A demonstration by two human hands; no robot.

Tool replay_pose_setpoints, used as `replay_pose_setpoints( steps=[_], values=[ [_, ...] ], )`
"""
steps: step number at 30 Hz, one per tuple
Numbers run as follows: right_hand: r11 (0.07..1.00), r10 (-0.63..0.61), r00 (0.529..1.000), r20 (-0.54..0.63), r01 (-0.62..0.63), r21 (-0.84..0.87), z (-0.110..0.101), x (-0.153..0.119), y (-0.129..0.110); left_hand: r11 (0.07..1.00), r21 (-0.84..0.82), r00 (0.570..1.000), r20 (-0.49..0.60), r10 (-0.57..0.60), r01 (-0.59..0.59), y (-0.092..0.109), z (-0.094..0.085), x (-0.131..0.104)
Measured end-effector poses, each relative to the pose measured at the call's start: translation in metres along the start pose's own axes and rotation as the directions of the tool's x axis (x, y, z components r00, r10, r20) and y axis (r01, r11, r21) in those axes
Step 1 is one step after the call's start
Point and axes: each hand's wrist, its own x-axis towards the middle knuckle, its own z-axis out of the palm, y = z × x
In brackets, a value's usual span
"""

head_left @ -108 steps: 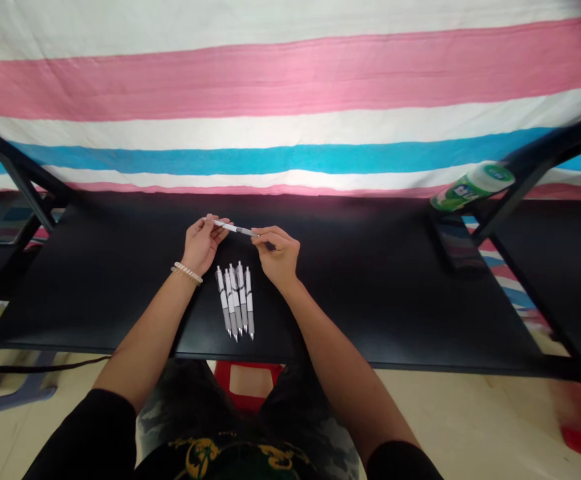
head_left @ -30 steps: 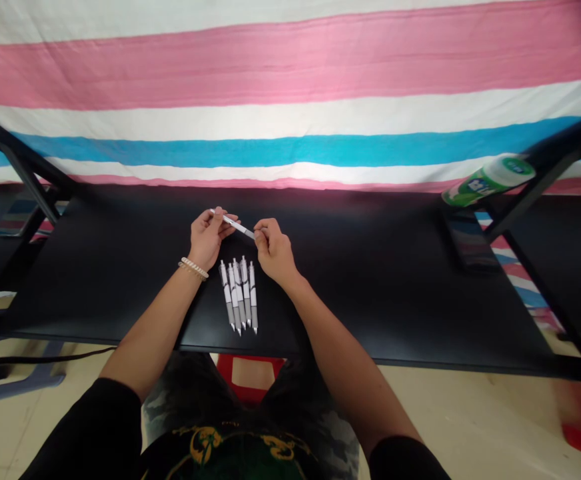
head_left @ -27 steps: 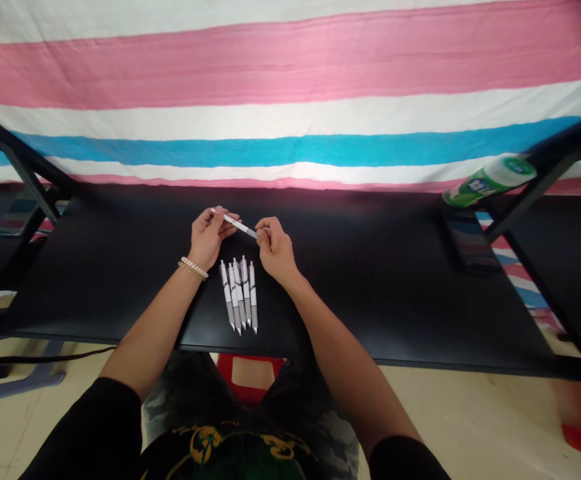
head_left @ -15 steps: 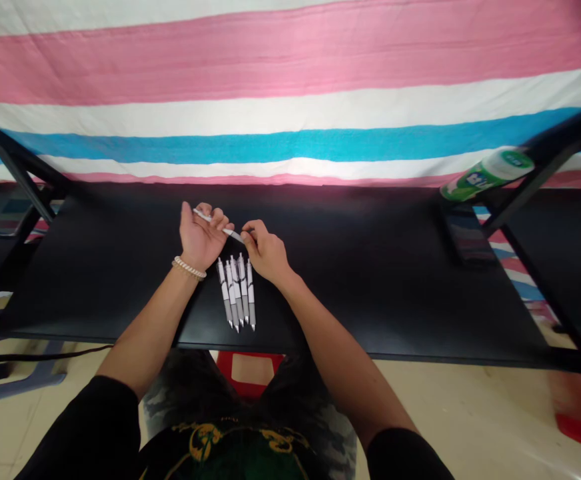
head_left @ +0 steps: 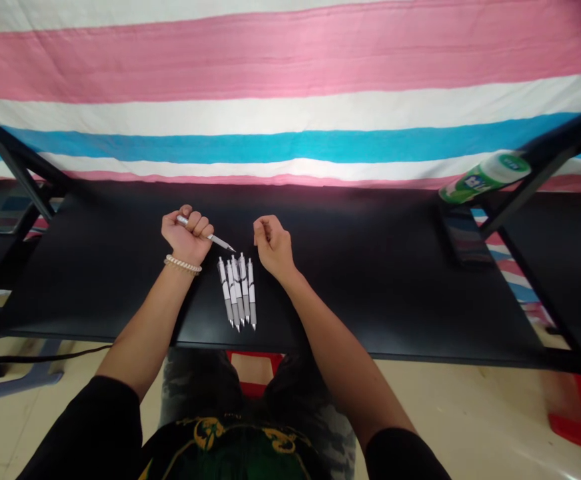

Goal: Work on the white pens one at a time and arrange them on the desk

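Observation:
My left hand (head_left: 188,235) is closed, palm up, around a white and grey pen (head_left: 220,243). The pen's silver tip points right and toward me, and its other end shows by the thumb. To the right of it my right hand (head_left: 274,247) hovers with curled fingers, apart from that pen. Whatever those fingers hold, if anything, is hidden. Between my forearms several similar pens (head_left: 238,293) lie side by side on the black table (head_left: 370,280), tips toward me.
A green and white canister (head_left: 485,177) stands at the back right, with a dark phone-like slab (head_left: 465,237) in front of it. Black metal frames (head_left: 545,167) rise at both sides. A striped cloth (head_left: 290,73) hangs behind the table. Below is a red stool (head_left: 254,373).
My left hand has closed its fingers around the pen and moved slightly left. My right hand has let go of the pen's end and drawn away to the right. The lying pens stayed put.

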Motion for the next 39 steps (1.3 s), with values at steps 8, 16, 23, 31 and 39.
replay_pose_setpoints(
  steps=[8,16,23,31,39],
  values=[
    [1.0,0.016,1.0,0.0,-0.016,0.011,-0.001,0.001,0.003,0.999,0.035,0.998,-0.052,0.034,-0.032,0.001,-0.001,0.001],
    [1.0,0.011,1.0,0.0,-0.011,-0.006,-0.001,0.001,0.002,1.0,0.007,0.999,-0.046,-0.005,0.006,0.002,-0.001,0.001],
    [0.993,-0.117,0.982,0.15,0.12,-0.013,0.001,-0.005,-0.009,0.999,0.022,0.999,-0.003,0.033,-0.033,-0.01,0.005,0.003],
    [0.957,-0.217,0.959,0.185,0.246,-0.155,0.005,-0.006,-0.003,0.971,0.236,0.999,0.029,0.02,-0.027,-0.028,0.013,0.001],
    [0.958,-0.188,0.982,-0.006,0.183,-0.22,0.0,-0.002,-0.001,0.88,0.473,0.996,0.085,0.008,-0.047,-0.033,0.002,0.005]
  ],
)
